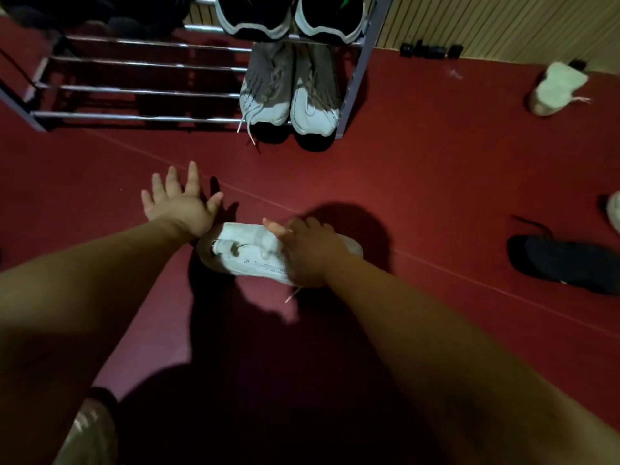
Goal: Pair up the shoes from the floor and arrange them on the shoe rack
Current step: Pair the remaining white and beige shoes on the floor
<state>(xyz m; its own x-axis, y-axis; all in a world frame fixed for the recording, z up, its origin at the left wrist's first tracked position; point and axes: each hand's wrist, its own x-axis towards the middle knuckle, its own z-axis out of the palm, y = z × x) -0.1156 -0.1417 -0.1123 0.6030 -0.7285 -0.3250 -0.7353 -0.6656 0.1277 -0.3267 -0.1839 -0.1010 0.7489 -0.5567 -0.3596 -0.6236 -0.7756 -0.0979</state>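
A white sneaker [241,253] lies on its side on the red floor in the middle of the view. My right hand [308,250] is closed over its right half and grips it. Just to its left, my left hand [177,199] is spread flat with fingers apart and holds nothing. The metal shoe rack [141,92] stands at the top. On its right end sit a grey-white pair [290,92] and, one shelf higher, a black-and-white pair [288,18]. Dark shoe toes [312,142] show below the grey pair.
Loose shoes lie on the floor to the right: a pale one [557,88] near the wall, a black one [567,263], and a white one [614,213] cut off by the frame edge. Small dark objects [431,50] sit along the slatted wall.
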